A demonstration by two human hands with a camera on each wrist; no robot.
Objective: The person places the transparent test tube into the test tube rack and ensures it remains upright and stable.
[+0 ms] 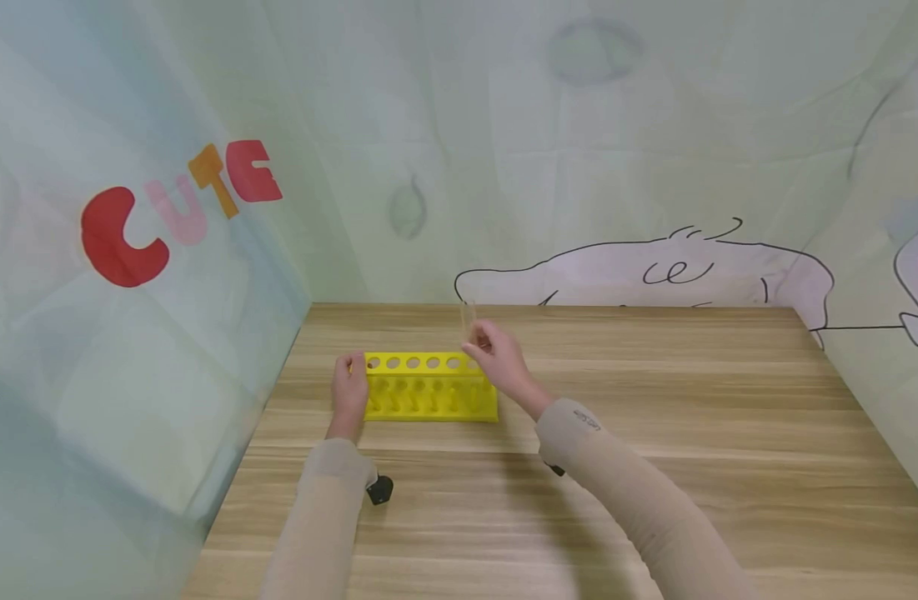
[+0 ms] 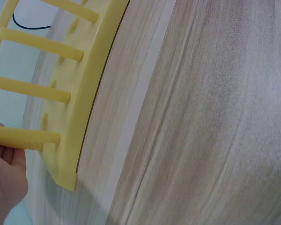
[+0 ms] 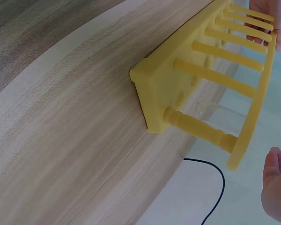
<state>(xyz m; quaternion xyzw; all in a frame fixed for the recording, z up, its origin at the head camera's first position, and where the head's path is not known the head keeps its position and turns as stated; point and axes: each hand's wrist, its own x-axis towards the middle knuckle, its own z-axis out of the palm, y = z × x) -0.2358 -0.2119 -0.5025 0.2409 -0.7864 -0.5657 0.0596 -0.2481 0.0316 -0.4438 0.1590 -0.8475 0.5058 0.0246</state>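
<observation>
A yellow test tube rack (image 1: 432,398) with a row of round holes stands on the wooden table. My left hand (image 1: 349,385) grips its left end; in the left wrist view the fingers of the left hand (image 2: 8,180) curl behind the end post. Above the rack's right end, my right hand (image 1: 499,357) pinches a clear test tube (image 1: 469,315) that stands nearly upright. In the right wrist view, the lower part of the clear tube (image 3: 220,117) shows inside the rack, beside the end post, its tip near the base. The right hand (image 3: 277,185) is partly out of that frame.
The wooden table (image 1: 691,433) extends to the right and in front of the rack. A pale printed curtain (image 1: 504,167) hangs behind the table's back edge and along both sides. A black wrist-worn device (image 1: 380,490) shows at the left sleeve.
</observation>
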